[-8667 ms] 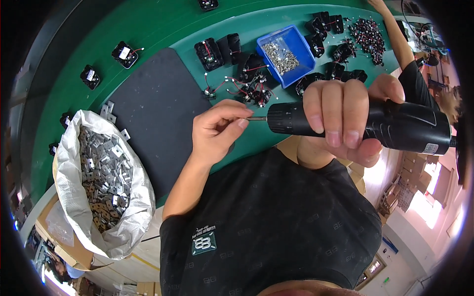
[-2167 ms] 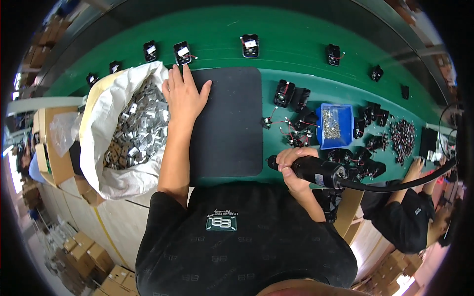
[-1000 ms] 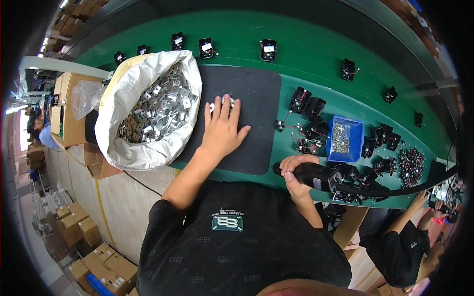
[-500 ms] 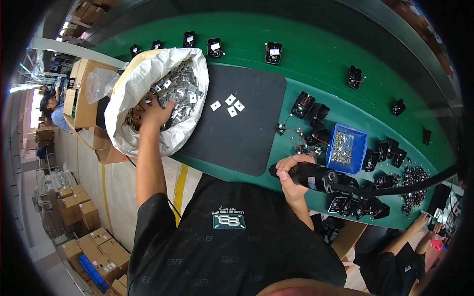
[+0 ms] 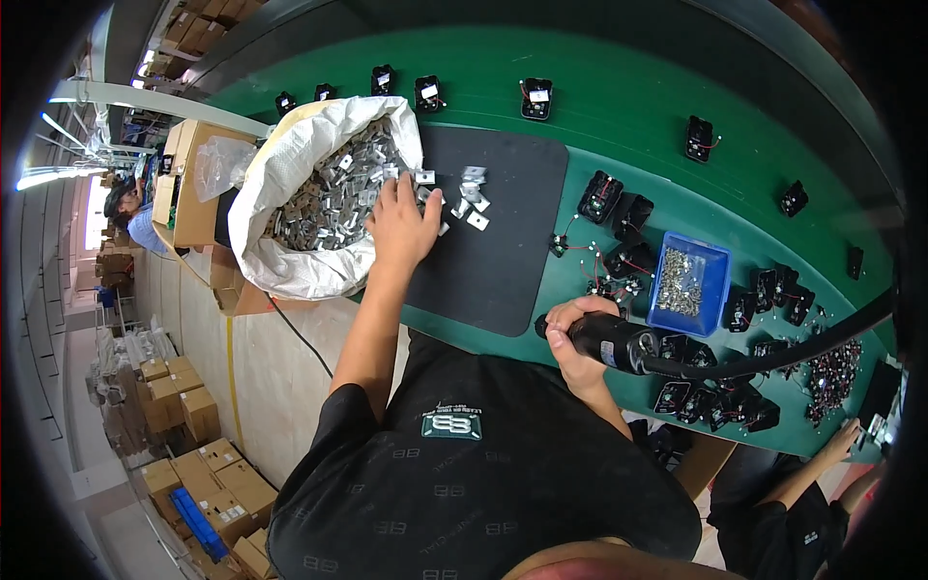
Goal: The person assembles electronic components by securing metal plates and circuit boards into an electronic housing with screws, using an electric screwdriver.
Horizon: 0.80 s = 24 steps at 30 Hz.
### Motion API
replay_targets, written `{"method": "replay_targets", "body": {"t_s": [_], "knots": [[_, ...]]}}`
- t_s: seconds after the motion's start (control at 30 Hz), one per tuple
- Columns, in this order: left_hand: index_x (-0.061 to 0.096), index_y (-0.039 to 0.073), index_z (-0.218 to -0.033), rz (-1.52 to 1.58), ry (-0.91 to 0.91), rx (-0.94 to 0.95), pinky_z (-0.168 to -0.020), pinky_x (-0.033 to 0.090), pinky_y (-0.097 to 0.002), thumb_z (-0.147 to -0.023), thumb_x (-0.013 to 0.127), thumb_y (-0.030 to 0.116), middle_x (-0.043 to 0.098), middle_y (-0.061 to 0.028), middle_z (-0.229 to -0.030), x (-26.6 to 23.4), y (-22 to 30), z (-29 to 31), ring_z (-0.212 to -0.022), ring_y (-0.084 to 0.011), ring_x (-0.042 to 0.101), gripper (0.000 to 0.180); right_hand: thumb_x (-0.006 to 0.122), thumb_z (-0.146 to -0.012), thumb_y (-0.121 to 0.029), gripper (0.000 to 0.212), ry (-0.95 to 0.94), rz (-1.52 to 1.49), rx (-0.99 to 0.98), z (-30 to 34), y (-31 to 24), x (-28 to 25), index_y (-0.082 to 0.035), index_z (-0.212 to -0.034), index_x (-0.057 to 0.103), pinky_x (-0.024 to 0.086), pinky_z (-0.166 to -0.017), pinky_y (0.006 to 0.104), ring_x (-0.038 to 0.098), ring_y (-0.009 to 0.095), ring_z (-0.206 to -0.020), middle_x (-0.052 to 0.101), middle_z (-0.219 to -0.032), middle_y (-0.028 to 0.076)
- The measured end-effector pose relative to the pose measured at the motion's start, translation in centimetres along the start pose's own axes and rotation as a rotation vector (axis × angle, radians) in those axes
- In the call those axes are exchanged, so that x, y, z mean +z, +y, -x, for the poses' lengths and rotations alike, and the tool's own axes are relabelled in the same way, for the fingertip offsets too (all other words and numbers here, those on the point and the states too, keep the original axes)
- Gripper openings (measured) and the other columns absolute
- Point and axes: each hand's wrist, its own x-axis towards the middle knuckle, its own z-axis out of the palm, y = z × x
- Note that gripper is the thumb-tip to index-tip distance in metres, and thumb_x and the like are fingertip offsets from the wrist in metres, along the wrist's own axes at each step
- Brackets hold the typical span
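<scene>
My left hand (image 5: 402, 224) is over the sack's right rim at the mat's edge, fingers apart, with small metal plates near its fingertips. Several of these square metal plates (image 5: 478, 221), each with a hole, lie or tumble on the black mat (image 5: 483, 280); some are blurred. The white woven sack (image 5: 259, 217) is full of similar metal pieces (image 5: 324, 208). Below the mat's right corner, my right hand (image 5: 577, 353) grips a black corded electric screwdriver (image 5: 619, 342), whose thick cable runs off to the right.
A blue bin (image 5: 713, 280) of small screws stands right of the mat, among black housings (image 5: 599, 196) with red wires. More housings (image 5: 536, 98) sit along the green belt (image 5: 619, 106). At the far right, a co-worker's hand (image 5: 843, 440) rests by the bench edge.
My left hand has come out of the sack and moved right to the mat's edge. More metal plates are on the mat. My right hand keeps its hold on the screwdriver.
</scene>
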Motion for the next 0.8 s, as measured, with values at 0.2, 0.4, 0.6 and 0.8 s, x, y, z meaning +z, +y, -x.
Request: {"method": "replay_targets", "body": {"t_s": [0.2,0.4,0.6,0.8], "knots": [[0.045,0.012,-0.138,0.035,-0.009,-0.175,-0.105,0.022,-0.0611,-0.089,0.038,0.061,0.042,-0.0241,-0.139,-2.2,-5.7,-8.9,-0.128,-0.0425,0.039,0.069,0.067,-0.078,0.002,0.049,-0.003,0.003,-0.036,0.0,0.2,-0.2,-0.006,-0.118,0.041,0.048,-0.07,0.0348,0.054,0.016,-0.069,0.053,-0.077,0.004],[0.043,0.025,-0.14,0.058,0.006,-0.091,-0.107,0.017,-0.0621,-0.087,0.049,0.05,0.03,-0.0183,-0.148,2.0,-5.8,-9.2,-0.138,-0.0422,0.018,0.059,0.068,-0.076,0.007,0.049,0.053,-0.029,-0.031,-0.4,0.5,-0.1,-0.002,-0.117,0.042,0.05,-0.074,0.0333,0.055,0.014,-0.073,0.055,-0.077,0.005],[0.049,0.014,-0.133,0.151,0.056,0.144,-0.1,0.036,-0.0497,-0.086,0.055,0.034,0.043,-0.0214,-0.135,0.3,-5.0,-5.1,-0.117,-0.0452,0.047,0.051,0.068,-0.077,0.006,0.047,0.082,-0.059,-0.006,-0.6,0.3,0.1,-0.001,-0.117,0.043,0.05,-0.073,0.0323,0.055,0.013,-0.07,0.055,-0.076,0.005],[0.054,0.009,-0.126,0.237,0.089,0.196,-0.09,0.045,-0.0443,-0.087,0.058,0.03,0.054,-0.022,-0.122,-1.8,-3.2,-2.4,-0.106,-0.0394,0.056,0.045,0.068,-0.076,0.006,0.048,0.086,-0.06,-0.009,-0.4,0.5,-0.1,-0.001,-0.117,0.044,0.051,-0.072,0.033,0.055,0.013,-0.069,0.055,-0.074,0.005]]}}
